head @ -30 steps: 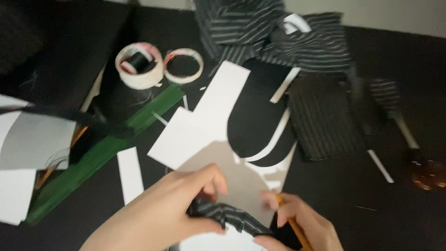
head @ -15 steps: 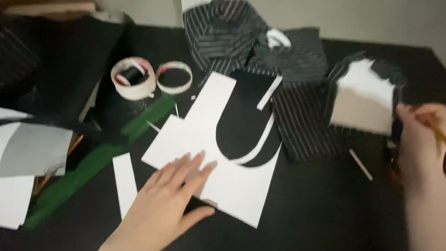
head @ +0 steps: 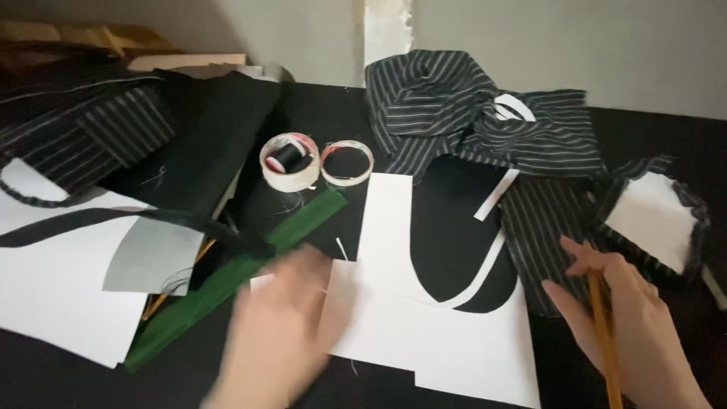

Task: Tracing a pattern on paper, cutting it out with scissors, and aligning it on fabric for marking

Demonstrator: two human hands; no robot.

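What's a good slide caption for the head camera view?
Left hand blurred over white paper pattern; right hand holds a pencil beside striped fabric.

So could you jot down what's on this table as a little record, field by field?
Surface: dark table
Left hand: blurred, over the white paper pattern
Right hand: holds a pencil
Behind the pattern: striped fabric
Left of the pattern: green ruler, two tape rolls, the left one around a black thread spool
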